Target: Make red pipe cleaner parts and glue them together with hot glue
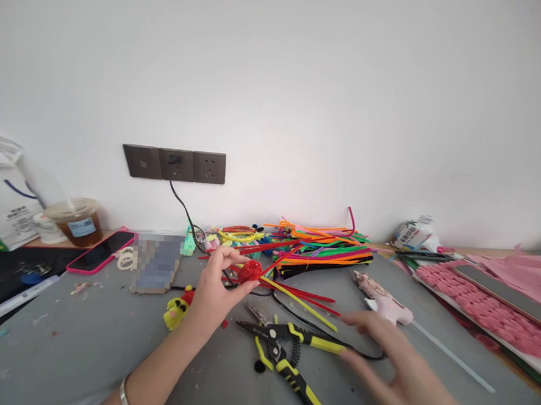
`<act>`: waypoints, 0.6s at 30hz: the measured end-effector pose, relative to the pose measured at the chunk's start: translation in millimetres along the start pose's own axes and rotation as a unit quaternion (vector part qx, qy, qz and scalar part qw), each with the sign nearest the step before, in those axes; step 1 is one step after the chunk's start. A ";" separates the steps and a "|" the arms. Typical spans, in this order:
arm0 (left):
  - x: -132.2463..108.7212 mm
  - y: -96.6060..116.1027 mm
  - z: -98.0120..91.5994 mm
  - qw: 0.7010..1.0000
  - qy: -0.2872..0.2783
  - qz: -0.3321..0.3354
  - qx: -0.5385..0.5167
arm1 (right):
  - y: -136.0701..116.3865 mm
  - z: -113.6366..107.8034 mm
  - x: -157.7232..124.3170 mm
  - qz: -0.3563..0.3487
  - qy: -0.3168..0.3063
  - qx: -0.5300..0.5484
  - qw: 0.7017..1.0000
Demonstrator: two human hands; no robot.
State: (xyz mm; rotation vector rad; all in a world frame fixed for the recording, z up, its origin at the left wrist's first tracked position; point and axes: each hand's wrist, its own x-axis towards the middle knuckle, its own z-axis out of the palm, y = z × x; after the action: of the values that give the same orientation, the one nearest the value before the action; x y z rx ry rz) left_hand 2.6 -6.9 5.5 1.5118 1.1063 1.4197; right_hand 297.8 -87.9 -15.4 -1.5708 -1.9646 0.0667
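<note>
The left hand (217, 285) has its thumb and index finger closed to a pinch on a small red fuzzy ball (250, 271), held up beyond the jaws of the pliers (275, 343), which stand open. Handling it well calls for a light grip, I judge: enough to stop the ball turning, not so much that its pile flattens. Pinching it by one edge leaves the side toward the right free to reach.

The right hand (390, 350) is to the right of the pliers, thumb and fingers spread well apart with nothing seen between them; it is blurred, so its thumb may or may not be touching the upper handle. Coming in clear of that handle would be the tidier approach.

The ball looks nearly round, so no long axis stands out; its bare side faces right, away from the palm. A yellow stem (307, 305) slants from beside it, pointing rightward past the pliers' upper handle.
</note>
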 end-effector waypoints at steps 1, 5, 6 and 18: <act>0.0 -1.6 -0.7 1.000 0.001 0.005 0.010 | -9.9 9.3 -3.2 -0.049 -0.023 -0.015 0.998; 0.5 -5.7 -2.3 0.999 0.013 0.027 0.015 | -25.1 45.2 -21.6 -0.131 -0.023 -0.092 0.987; 0.7 -5.7 -2.2 1.000 0.013 0.026 0.010 | -23.5 51.7 -26.2 -0.136 -0.026 -0.099 0.985; 1.6 -3.2 -3.1 0.999 0.037 0.028 -0.004 | -17.0 29.2 -35.5 -0.077 0.000 -0.008 0.997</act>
State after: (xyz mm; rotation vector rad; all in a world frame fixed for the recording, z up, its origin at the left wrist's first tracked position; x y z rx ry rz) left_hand -0.8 -4.5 3.3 1.5057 1.1083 1.5280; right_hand 272.6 -115.2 -47.4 -1.4242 -2.0837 -0.0131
